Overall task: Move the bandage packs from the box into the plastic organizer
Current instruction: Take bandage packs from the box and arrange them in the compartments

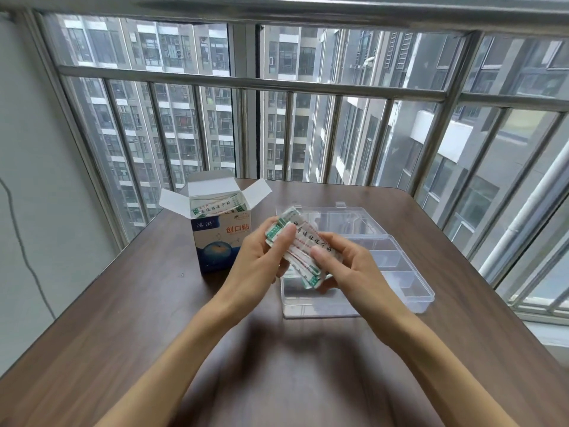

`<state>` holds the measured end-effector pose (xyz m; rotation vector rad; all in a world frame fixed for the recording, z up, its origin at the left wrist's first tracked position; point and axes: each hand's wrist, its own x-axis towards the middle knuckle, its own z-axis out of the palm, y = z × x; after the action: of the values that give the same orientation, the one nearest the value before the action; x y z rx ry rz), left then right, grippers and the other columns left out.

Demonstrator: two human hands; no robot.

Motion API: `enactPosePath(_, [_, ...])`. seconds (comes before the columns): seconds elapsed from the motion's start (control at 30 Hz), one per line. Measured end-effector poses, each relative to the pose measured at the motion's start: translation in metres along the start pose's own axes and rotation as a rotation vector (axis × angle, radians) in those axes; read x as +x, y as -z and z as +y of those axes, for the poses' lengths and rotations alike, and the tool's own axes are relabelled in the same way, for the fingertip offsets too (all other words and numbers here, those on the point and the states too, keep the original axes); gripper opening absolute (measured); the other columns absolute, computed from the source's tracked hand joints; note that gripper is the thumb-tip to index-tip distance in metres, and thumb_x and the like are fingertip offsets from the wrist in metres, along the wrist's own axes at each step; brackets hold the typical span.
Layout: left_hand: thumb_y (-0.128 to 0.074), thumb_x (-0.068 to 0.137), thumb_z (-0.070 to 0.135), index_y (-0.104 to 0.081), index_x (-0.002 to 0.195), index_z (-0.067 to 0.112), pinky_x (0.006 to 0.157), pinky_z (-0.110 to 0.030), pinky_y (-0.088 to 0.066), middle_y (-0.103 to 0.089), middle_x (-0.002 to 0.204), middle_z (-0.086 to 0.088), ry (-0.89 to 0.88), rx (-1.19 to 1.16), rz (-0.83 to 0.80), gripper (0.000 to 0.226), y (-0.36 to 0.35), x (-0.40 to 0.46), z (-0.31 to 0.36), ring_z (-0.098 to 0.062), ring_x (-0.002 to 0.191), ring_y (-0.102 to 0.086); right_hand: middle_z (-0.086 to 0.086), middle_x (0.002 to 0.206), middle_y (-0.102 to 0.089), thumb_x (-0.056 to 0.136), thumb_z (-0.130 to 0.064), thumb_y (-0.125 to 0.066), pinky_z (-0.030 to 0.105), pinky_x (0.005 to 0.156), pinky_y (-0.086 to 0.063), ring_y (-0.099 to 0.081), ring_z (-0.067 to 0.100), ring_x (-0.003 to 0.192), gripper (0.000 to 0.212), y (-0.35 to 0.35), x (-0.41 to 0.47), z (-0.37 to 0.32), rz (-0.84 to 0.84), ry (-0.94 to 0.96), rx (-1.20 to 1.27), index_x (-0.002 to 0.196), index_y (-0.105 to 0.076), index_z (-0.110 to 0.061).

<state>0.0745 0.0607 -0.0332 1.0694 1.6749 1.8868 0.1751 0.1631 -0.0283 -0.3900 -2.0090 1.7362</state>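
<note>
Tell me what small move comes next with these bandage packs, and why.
Probably lower the bandage packs, gripped by the left hand and right hand, into the open plastic organizer just beneath; its compartments look bare.

— What can you read on the box (220,241), left of the two-handed grip?
— Red "创口贴" on its front, with pale, unclear characters on the blue band above.
— And the bandage packs (303,248) in the grip?
— Dark Chinese characters, too blurred to read.
</note>
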Motion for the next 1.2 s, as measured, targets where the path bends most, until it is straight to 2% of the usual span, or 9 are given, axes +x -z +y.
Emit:
enactPosePath(0.23, [-0.036, 0.102, 0.016, -0.05, 0.107, 0.019, 0.046, -0.011, -0.039, -0.057, 0.07, 0.004, -0.037, -0.024, -0.027, 0.015, -0.006, -0.001, -0.006, 0.0, 0.056, -0.052, -0.002, 0.074, -0.062, 0.099, -0.013, -0.044, 0.019, 0.047, -0.046, -0.055, 0.004, 0.056, 0.018, -0.002, 0.001, 0.003, -0.037, 0.004, -0.091, 0.102, -0.059, -0.022])
enactPosePath(0.4, [-0.037, 0.101, 0.012, -0.048, 0.105, 0.021, 0.057, -0.016, -0.05, -0.06, 0.075, 0.004, -0.158, -0.039, 0.057, 0.015, -0.006, 0.0, -0.006, 0.0, 0.065, -0.059, -0.002, 0.066, -0.063, 0.097, -0.011, -0.045, 0.021, 0.045, -0.044, -0.049, 0.013, 0.052, 0.021, -0.004, 0.001, -0.003, -0.111, -0.135, 0.236, 0.112, -0.055, -0.022])
enactPosePath(0.57, [-0.043, 0.099, 0.01, -0.048, 0.111, 0.018, 0.052, -0.015, -0.046, -0.057, 0.077, 0.001, -0.144, -0.021, 0.105, 0.015, -0.003, 0.0, -0.004, -0.001, 0.062, -0.058, 0.0, 0.066, -0.061, 0.096, -0.007, -0.047, 0.02, 0.042, -0.04, -0.047, 0.013, 0.049, 0.014, -0.003, 0.0, -0.004, -0.082, -0.059, 0.081, 0.102, -0.057, -0.014])
enactPosePath(0.67, [-0.046, 0.098, 0.018, -0.052, 0.118, 0.02, 0.046, -0.011, -0.039, -0.055, 0.07, 0.005, -0.053, -0.031, 0.07, 0.021, -0.003, 0.0, -0.002, 0.003, 0.053, -0.053, -0.001, 0.069, -0.062, 0.095, -0.007, -0.05, 0.018, 0.043, -0.041, -0.051, 0.008, 0.049, 0.013, -0.002, 0.0, -0.002, -0.01, -0.021, -0.037, 0.099, -0.06, -0.014])
enactPosePath(0.77, [-0.049, 0.096, 0.024, -0.058, 0.101, 0.02, 0.042, -0.014, -0.036, -0.057, 0.065, 0.008, -0.015, 0.043, -0.046, 0.011, -0.003, 0.0, -0.006, 0.001, 0.05, -0.05, -0.004, 0.069, -0.065, 0.095, -0.011, -0.052, 0.018, 0.049, -0.044, -0.059, 0.006, 0.054, 0.011, 0.004, 0.002, 0.0, 0.064, 0.005, -0.081, 0.092, -0.061, -0.018])
enactPosePath(0.9, [-0.046, 0.098, 0.023, -0.056, 0.097, 0.014, 0.042, -0.012, -0.031, -0.054, 0.066, 0.001, 0.025, 0.073, -0.135, 0.014, -0.002, -0.001, -0.009, 0.0, 0.048, -0.044, -0.002, 0.075, -0.068, 0.093, -0.014, -0.056, 0.027, 0.062, -0.052, -0.063, 0.009, 0.066, 0.012, 0.005, 0.002, 0.004, 0.129, 0.061, -0.213, 0.086, -0.061, -0.022])
enactPosePath(1.03, [-0.04, 0.1, 0.015, -0.055, 0.108, 0.015, 0.051, -0.011, -0.042, -0.058, 0.075, -0.008, -0.025, 0.061, -0.116, 0.017, -0.005, -0.002, -0.01, -0.004, 0.061, -0.056, -0.006, 0.076, -0.064, 0.093, -0.012, -0.055, 0.014, 0.059, -0.049, -0.056, -0.003, 0.062, 0.014, 0.015, 0.006, -0.002, 0.324, 0.096, -0.088, 0.09, -0.064, -0.022])
enactPosePath(1.13, [-0.04, 0.102, 0.022, -0.057, 0.109, 0.027, 0.063, -0.029, -0.044, -0.051, 0.077, -0.021, -0.104, 0.15, -0.009, 0.02, -0.001, 0.002, -0.017, -0.015, 0.069, -0.052, -0.005, 0.078, -0.068, 0.081, -0.012, -0.062, 0.012, 0.064, -0.047, -0.058, -0.001, 0.067, 0.017, 0.027, 0.005, -0.013, 0.125, 0.017, 0.285, 0.097, -0.067, -0.017])
enactPosePath(1.2, [-0.036, 0.103, 0.015, -0.056, 0.105, 0.016, 0.058, -0.015, -0.041, -0.055, 0.076, -0.01, -0.113, 0.118, 0.035, 0.02, -0.002, 0.002, -0.015, 0.001, 0.063, -0.052, -0.006, 0.077, -0.071, 0.081, -0.008, -0.064, 0.011, 0.062, -0.047, -0.062, 0.002, 0.068, 0.017, 0.022, 0.003, -0.012, 0.03, -0.024, 0.153, 0.094, -0.069, -0.018])
